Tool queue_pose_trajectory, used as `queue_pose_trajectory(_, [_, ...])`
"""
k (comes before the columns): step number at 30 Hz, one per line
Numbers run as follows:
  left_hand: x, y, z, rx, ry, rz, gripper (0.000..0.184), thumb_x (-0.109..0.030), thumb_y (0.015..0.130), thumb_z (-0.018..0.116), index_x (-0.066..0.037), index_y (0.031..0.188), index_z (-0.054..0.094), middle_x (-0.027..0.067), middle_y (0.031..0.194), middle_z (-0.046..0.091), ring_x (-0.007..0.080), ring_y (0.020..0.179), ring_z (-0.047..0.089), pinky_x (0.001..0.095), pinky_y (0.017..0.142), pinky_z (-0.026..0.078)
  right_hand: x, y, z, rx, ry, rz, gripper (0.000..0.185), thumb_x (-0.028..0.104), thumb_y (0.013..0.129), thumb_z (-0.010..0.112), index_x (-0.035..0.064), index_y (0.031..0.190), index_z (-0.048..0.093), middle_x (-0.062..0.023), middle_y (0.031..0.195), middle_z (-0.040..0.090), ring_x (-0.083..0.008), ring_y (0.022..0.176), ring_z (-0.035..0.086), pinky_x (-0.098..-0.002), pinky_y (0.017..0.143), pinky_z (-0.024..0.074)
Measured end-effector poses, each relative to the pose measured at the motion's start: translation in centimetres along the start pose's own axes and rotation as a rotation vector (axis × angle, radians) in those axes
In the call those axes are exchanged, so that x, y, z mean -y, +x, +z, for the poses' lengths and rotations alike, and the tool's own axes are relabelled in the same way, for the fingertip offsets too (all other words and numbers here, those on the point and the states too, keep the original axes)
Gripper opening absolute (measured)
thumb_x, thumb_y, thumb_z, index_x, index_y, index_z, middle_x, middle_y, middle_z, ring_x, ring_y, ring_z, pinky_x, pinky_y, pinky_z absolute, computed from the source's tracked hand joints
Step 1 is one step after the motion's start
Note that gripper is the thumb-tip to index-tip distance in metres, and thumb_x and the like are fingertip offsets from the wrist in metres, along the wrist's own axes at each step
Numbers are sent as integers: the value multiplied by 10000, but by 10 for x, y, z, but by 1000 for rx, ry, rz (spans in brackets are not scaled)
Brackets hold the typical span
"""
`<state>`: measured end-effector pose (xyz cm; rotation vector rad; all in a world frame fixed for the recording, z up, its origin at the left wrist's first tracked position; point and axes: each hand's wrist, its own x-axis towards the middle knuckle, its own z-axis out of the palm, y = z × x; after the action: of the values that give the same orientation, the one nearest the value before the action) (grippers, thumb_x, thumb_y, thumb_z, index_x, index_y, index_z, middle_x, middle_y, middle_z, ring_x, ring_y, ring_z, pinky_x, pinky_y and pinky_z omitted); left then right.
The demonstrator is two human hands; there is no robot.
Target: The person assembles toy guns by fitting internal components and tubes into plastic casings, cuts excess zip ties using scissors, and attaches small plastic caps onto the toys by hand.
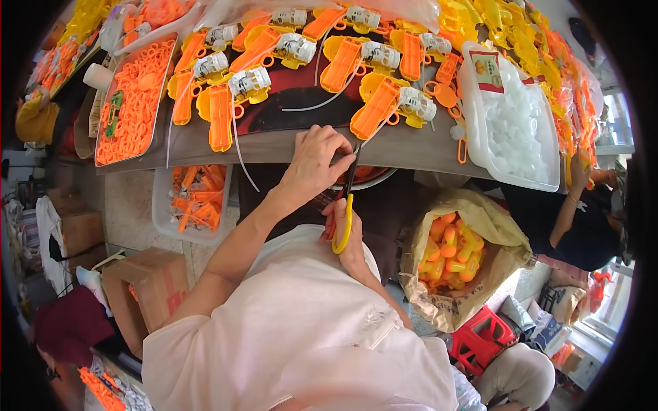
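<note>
My right hand [349,233] is closed around the handles of yellow-handled scissors [343,226], whose dark blades point up at the table edge. Just left of the blades, my left hand [317,161] has its fingers bent and its thumb close to the index finger. A thin white tube [374,132] runs down to its fingertips and the blade tips; the exact grip there is partly hidden. That tube comes from an orange and yellow toy water gun [375,113] with a clear-and-white cylinder, lying at the table's front edge.
More half-assembled toy guns [221,113] lie on the table. Left stands a tray of orange rings [137,103]; right, a white tub [548,147] of clear parts. Below are a bin of orange parts [195,233] and a sack [507,240]. Co-workers sit on both sides.
</note>
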<state>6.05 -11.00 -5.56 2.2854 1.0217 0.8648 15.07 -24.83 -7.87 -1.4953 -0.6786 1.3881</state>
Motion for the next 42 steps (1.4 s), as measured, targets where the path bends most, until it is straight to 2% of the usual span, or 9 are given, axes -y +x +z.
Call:
queue_pose_trajectory(13, [2, 6, -6, -140, -41, 53, 80, -84, 893, 636, -77, 953, 584, 68, 910, 575, 280, 900, 578, 417, 821, 432, -7, -2, -2, -17, 44, 91, 500, 439, 1050, 421, 21, 810, 551, -27, 604, 476, -110, 489, 499, -272, 447, 420])
queue_pose_trajectory(14, [6, 9, -11, -206, -142, -14, 88, -57, 923, 606, -47, 983, 543, 117, 873, 594, 327, 850, 611, 424, 749, 476, -7, -3, -4, -2, 62, 59, 491, 431, 1051, 422, 22, 813, 553, -23, 605, 477, -106, 498, 496, -270, 454, 424])
queue_pose_trajectory(15, [-2, 16, -26, -128, -428, -363, 115, -53, 940, 593, -27, 1019, 513, 154, 851, 607, 340, 854, 624, 407, 745, 492, -8, -3, -5, 13, 81, 34, 483, 423, 1053, 422, 23, 815, 555, -20, 607, 477, -102, 508, 493, -268, 462, 428])
queue_pose_trajectory(19, [26, 40, -20, -297, 61, -97, 163, -92, 929, 632, -30, 1026, 516, 144, 918, 610, 326, 848, 620, 396, 728, 494, 27, 5, 5, 236, 118, 21, 529, 493, 1053, 399, 15, 886, 550, -37, 662, 483, -110, 542, 491, -280, 519, 477])
queue_pose_trajectory(20, [32, 43, -14, -353, 177, 8, 167, -103, 925, 641, -32, 1018, 523, 139, 923, 605, 321, 838, 618, 398, 721, 493, 33, 14, 8, 263, 157, 75, 632, 620, 1010, 387, 17, 904, 544, -46, 684, 483, -125, 540, 503, -294, 518, 500])
queue_pose_trajectory(23, [41, 43, -11, -205, 278, -61, 194, -138, 903, 675, -45, 1024, 554, 131, 930, 585, 322, 830, 613, 407, 710, 490, 64, 27, 17, 234, 199, 127, 724, 725, 955, 363, 25, 900, 542, -44, 682, 477, -135, 541, 515, -303, 529, 528])
queue_pose_trajectory(30, [28, 44, -21, -204, -211, -224, 138, -86, 900, 682, 11, 958, 603, 127, 883, 646, 257, 754, 661, 344, 677, 528, 69, 51, 26, 266, 169, 157, 789, 764, 939, 289, 26, 890, 563, -51, 657, 477, -150, 551, 534, -355, 562, 603])
queue_pose_trajectory(33, [30, 43, -17, -233, -216, -204, 129, -71, 887, 672, -10, 929, 567, 146, 817, 643, 328, 736, 657, 404, 658, 516, 67, 53, 32, 240, 159, 130, 792, 772, 932, 296, 27, 884, 558, -49, 649, 474, -149, 548, 535, -354, 558, 603])
queue_pose_trajectory(42, [27, 43, -19, -236, -116, -158, 100, -52, 891, 666, 3, 939, 598, 132, 838, 628, 289, 724, 663, 371, 637, 524, 70, 54, 34, 211, 128, 137, 763, 787, 917, 331, 59, 851, 553, -37, 629, 470, -143, 531, 535, -308, 484, 554])
